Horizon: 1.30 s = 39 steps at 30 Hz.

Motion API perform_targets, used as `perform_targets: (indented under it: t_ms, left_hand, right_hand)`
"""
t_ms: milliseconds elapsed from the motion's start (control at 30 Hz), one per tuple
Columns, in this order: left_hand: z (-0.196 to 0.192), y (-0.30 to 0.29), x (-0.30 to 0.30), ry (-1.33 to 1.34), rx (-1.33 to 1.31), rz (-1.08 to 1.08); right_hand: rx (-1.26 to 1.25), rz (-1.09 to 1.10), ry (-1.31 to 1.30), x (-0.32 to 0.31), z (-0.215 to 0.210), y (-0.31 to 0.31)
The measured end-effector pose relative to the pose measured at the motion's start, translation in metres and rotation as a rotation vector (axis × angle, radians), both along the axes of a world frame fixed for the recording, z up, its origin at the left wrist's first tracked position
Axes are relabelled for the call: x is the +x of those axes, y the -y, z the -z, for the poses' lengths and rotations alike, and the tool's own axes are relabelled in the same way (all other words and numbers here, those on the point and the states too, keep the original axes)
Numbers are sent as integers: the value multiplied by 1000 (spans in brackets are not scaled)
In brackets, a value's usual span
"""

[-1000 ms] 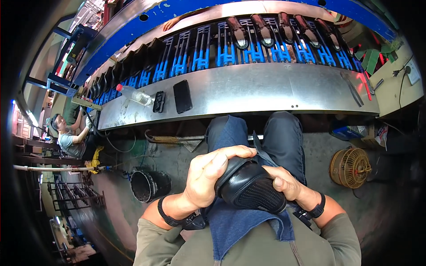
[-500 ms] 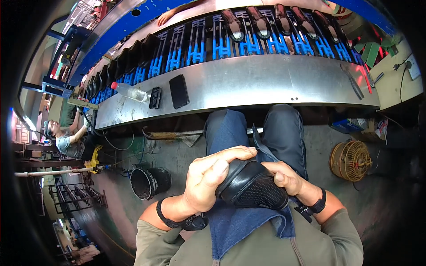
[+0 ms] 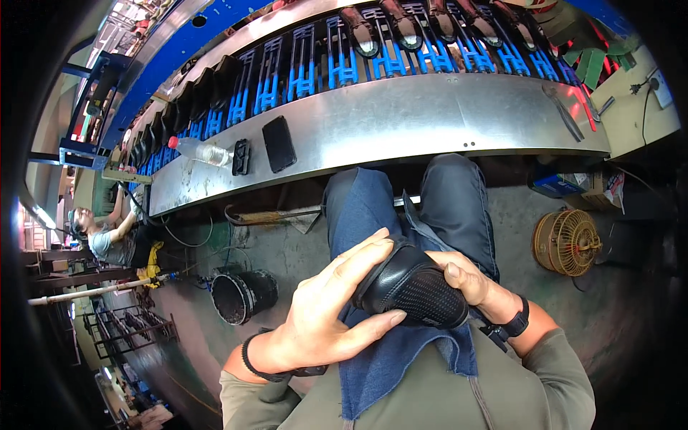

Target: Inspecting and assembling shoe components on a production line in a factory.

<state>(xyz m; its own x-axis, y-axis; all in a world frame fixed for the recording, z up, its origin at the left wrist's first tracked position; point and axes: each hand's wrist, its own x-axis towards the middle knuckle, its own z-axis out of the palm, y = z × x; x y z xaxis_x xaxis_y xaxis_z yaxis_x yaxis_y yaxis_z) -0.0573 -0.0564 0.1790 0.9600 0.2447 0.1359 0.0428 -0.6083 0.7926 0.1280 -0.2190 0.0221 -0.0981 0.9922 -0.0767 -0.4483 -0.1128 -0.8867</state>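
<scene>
A black leather shoe upper [image 3: 416,294] with a perforated panel and stitched seams is held over my lap, its perforated face turned up. My left hand [image 3: 337,294] spans its left side, fingers along the far edge and thumb against the near edge. On the opposite side my right hand [image 3: 462,276] grips it, thumb bent on top and the other fingers hidden beneath. A blue denim cloth [image 3: 387,373] lies over my lap under the upper. What is inside the upper cannot be seen.
Ahead runs a metal ledge [image 3: 401,118] with a phone [image 3: 279,145], a black case [image 3: 241,157], a bottle [image 3: 204,150] and pliers [image 3: 566,115]. Behind it, blue racks [image 3: 340,68] carry several shoes. A bucket [image 3: 244,295] and fan [image 3: 566,244] flank me. A co-worker [image 3: 107,233] is far left.
My left hand has opened wider around the upper, its thumb moving from the top down to the near edge. My right hand keeps its grip. The view has shifted slightly.
</scene>
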Motion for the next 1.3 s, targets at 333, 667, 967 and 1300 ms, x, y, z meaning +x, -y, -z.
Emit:
perform_targets:
  t_ms: [333,667,967,1300]
  left_hand:
    - [26,23,11,198,159,-189]
    - [26,17,39,271,-74,-141]
    - [-1,-16,50,17,-86,21]
    - [1,14,50,183,259,-26]
  right_hand:
    - [10,58,-68,0,-1,5]
    - [-45,253,-495,3,-7,7]
    - [24,200,-720,3,-10,4]
    - [-22,241,-800,-1,3,9]
